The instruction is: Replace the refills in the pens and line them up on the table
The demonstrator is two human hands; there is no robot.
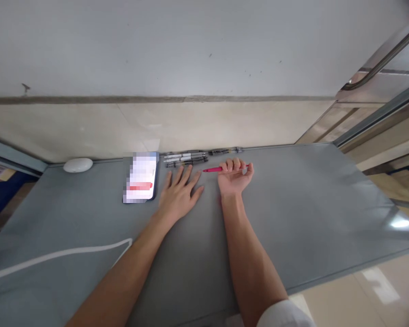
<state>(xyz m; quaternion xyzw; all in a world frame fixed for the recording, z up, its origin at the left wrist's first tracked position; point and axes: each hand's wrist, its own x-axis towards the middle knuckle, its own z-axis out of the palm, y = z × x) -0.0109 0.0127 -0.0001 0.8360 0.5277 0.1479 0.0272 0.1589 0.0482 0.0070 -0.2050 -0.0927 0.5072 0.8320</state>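
Note:
My left hand (179, 195) lies palm down on the grey tabletop, its fingers spread, with nothing in it. Just beyond its fingertips, several pens (186, 158) lie side by side along the wall, some dark and one white. A further bunch of dark pens (225, 151) continues to the right of them. My right hand (234, 176) is turned palm up, the fingers curled round a pink pen (211, 170). One end of this pen points left toward my left hand; the other shows near my thumb.
A phone (141, 177) with a lit, blurred screen lies left of my left hand. Farther left is a white rounded object (78, 165). A white cable (61, 255) crosses the grey table (313, 204) at the lower left. The wall (225, 120) borders the table's back edge.

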